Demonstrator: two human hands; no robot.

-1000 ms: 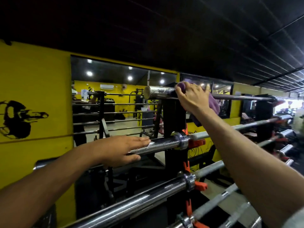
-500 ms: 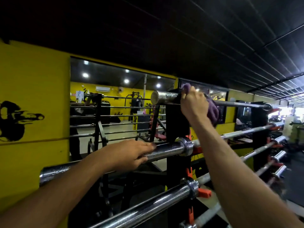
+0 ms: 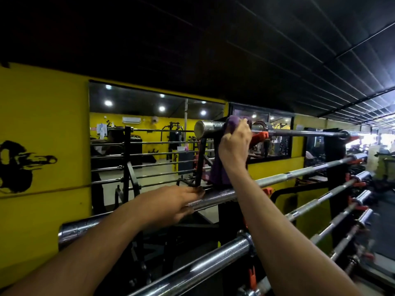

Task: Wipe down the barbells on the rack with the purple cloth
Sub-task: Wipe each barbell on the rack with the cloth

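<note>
1. At nine o'clock the yellow wall (image 3: pixel 42 116) carries a black painted figure (image 3: pixel 19 167); just right of it a wall mirror (image 3: pixel 149 133) reflects the gym floor and ceiling lights.
2. At seven o'clock the left hand (image 3: pixel 171 205) lies on the sleeve of the second barbell (image 3: pixel 215 196), fingers fairly straight along the top and thumb tucked beneath. It looks like a steadying hold, not a tight one, and it carries no cloth.
3. Near the centre, toward one o'clock, the right hand (image 3: pixel 235 144) grips the purple cloth (image 3: pixel 220 167). The cloth is bunched over the top barbell (image 3: pixel 299 132) where its sleeve meets the black upright of the rack (image 3: pixel 222 221), and its loose tail hangs down behind the wrist.
4. Left of that hand the sleeve end (image 3: pixel 206 129) of the top bar is bare chrome; right of it the thin shaft runs toward three o'clock.
5. From six round to four o'clock the lower barbells (image 3: pixel 192 269) step downward on orange cradles (image 3: pixel 259 136).
6. Judging by position alone, the wipe is in hand on the top bar near its left sleeve. Its long shaft and every lower bar appear to remain. Which surfaces are already clean I cannot tell; the chrome shows no clear difference.
</note>
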